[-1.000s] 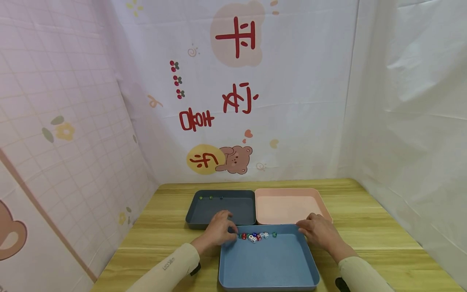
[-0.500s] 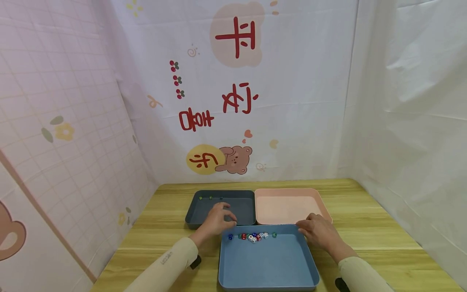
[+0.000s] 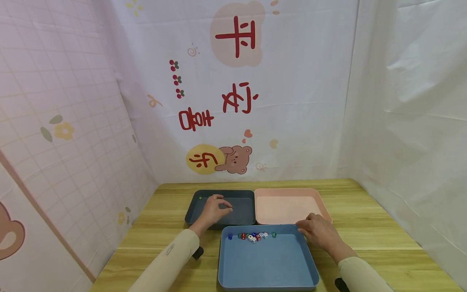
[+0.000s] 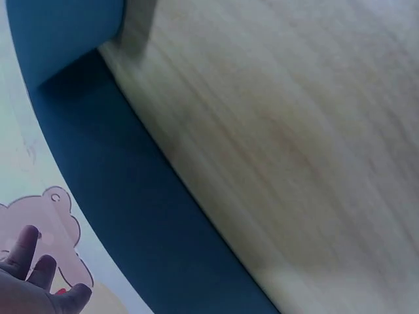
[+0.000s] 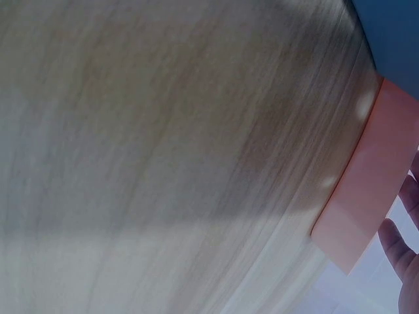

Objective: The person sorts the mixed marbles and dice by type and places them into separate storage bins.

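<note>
My left hand (image 3: 213,210) is over the dark tray (image 3: 242,218), fingers curved and thumb near the index fingertip; I cannot tell whether something small sits between them. The left wrist view shows fingers (image 4: 42,268) of that hand apart above the tray's side. Several small dice (image 3: 252,238), white, red, blue and green, lie along the far side of the blue tray (image 3: 268,265), with a blue die (image 3: 230,236) apart at the left. My right hand (image 3: 318,231) rests at the blue tray's far right corner, its fingers loosely bent.
The pink tray (image 3: 284,206) stands right of the dark tray, side against side. A green die (image 3: 200,198) lies at the dark tray's far left; my left hand hides its neighbours. The wooden table (image 3: 375,239) reaches to printed cloth walls (image 3: 306,101).
My left hand has moved from the left end of the dice, forward and left, to over the dark tray. The blue die it covered now shows. The right hand has stayed put.
</note>
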### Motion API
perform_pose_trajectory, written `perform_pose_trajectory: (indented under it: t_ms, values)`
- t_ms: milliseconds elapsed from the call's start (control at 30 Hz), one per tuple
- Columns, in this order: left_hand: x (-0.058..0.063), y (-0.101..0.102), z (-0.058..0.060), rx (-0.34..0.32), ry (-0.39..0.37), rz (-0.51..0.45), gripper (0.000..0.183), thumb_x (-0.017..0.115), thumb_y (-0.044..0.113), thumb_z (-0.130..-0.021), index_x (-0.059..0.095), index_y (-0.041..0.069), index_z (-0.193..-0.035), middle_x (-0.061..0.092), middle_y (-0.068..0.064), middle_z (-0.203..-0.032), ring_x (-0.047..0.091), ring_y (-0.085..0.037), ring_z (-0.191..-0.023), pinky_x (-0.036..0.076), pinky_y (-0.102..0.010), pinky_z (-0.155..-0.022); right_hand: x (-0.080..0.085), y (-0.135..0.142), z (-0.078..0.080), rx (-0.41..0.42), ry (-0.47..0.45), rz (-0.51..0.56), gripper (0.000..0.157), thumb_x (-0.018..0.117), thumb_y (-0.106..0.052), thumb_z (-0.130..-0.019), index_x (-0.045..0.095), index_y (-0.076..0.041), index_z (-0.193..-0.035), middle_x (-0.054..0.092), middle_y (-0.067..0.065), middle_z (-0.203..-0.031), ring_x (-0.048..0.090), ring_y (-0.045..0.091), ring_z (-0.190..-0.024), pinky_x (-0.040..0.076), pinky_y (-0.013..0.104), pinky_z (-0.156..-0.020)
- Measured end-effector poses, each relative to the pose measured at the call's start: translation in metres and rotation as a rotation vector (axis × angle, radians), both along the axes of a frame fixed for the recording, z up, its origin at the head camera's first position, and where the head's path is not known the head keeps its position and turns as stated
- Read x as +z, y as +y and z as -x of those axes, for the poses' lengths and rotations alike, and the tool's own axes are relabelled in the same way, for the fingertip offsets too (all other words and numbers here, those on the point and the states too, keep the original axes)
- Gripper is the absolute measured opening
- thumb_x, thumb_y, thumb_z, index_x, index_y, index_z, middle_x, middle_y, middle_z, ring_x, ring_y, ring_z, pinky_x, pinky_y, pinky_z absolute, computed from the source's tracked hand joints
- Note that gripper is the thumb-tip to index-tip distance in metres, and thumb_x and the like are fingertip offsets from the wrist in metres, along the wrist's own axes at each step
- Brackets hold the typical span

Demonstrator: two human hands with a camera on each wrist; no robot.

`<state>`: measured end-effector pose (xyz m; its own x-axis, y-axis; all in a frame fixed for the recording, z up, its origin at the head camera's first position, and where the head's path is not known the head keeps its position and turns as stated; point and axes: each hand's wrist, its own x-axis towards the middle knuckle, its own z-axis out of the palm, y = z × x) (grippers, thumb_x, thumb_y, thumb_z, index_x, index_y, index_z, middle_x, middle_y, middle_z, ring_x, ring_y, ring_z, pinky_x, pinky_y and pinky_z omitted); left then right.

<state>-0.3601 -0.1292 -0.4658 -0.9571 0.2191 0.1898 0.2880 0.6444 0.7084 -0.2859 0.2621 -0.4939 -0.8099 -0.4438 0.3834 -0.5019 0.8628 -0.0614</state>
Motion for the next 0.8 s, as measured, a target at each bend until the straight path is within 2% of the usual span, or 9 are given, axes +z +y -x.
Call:
perform_pose_trajectory:
  t_ms: [233, 400, 567, 733, 800]
  values:
    - [-0.001, 0.001, 0.011, 0.078, -0.011, -0.009, 0.005, 0.076, 0.024, -0.089, 0.077, 0.019, -0.088, 0.048, -0.016, -0.143, 0.036, -0.043, -0.135, 0.030, -0.065, -0.107, 0.000, -0.001, 0.000, -0.002, 0.001, -0.004, 0.019, 0.074, -0.021, -0.089, 0.076, -0.017, -0.107, 0.061, 0.000, -0.089, 0.059, 0.022, -0.081, 0.052, 0.038, -0.069]
    - [0.001, 0.002, 0.019, 0.101, 0.020, -0.002, 0.008, 0.075, 0.022, -0.089, 0.078, 0.015, -0.091, 0.049, -0.019, -0.140, 0.036, -0.045, -0.133, 0.026, -0.067, -0.107, 0.000, 0.000, -0.001, 0.000, 0.001, 0.000, 0.019, 0.074, -0.020, -0.089, 0.076, -0.016, -0.107, 0.061, 0.000, -0.089, 0.059, 0.022, -0.081, 0.052, 0.038, -0.068]
    - [0.001, -0.001, 0.029, 0.158, 0.028, -0.011, 0.011, 0.075, 0.023, -0.090, 0.079, 0.013, -0.094, 0.049, -0.021, -0.141, 0.033, -0.045, -0.136, 0.025, -0.066, -0.109, 0.001, 0.000, -0.001, 0.004, 0.010, 0.004, 0.019, 0.074, -0.021, -0.089, 0.077, -0.016, -0.107, 0.060, 0.001, -0.088, 0.059, 0.022, -0.080, 0.052, 0.038, -0.067]
    - [0.000, -0.006, 0.033, 0.209, 0.039, -0.025, 0.013, 0.075, 0.023, -0.090, 0.078, 0.012, -0.096, 0.051, -0.021, -0.140, 0.033, -0.047, -0.135, 0.021, -0.069, -0.109, -0.001, 0.000, 0.000, 0.002, 0.018, -0.003, 0.018, 0.074, -0.021, -0.089, 0.077, -0.017, -0.106, 0.060, 0.000, -0.088, 0.059, 0.021, -0.080, 0.052, 0.036, -0.067]
    - [0.000, -0.008, 0.034, 0.229, 0.041, -0.027, 0.014, 0.074, 0.024, -0.091, 0.078, 0.012, -0.097, 0.052, -0.021, -0.139, 0.034, -0.047, -0.136, 0.023, -0.067, -0.109, -0.001, 0.000, 0.000, 0.003, 0.024, -0.006, 0.018, 0.075, -0.021, -0.088, 0.077, -0.017, -0.106, 0.060, 0.000, -0.088, 0.059, 0.021, -0.080, 0.052, 0.036, -0.067]
